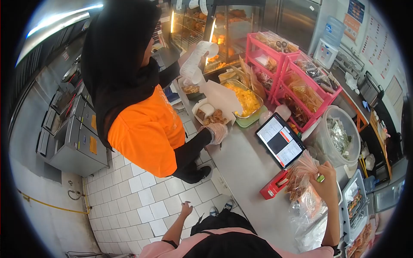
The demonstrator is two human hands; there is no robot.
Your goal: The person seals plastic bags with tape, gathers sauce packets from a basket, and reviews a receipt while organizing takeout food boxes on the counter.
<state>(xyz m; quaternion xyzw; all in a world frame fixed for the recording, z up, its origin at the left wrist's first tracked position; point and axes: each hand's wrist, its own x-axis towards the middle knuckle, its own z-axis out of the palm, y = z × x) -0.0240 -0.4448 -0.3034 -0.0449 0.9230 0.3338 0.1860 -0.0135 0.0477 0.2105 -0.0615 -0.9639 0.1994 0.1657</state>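
My right hand is closed round the gathered top of a clear plastic bag with orange-brown contents, over the metal counter. Just left of the bag stands a red tape dispenser, with a lit tablet behind it. My left hand hangs low above the tiled floor, away from the counter, with its fingers apart and nothing in it.
A co-worker in an orange shirt stands at the left, a gloved hand at an open food box. Pink racks, a tray of yellow food and a clear tub line the counter's back.
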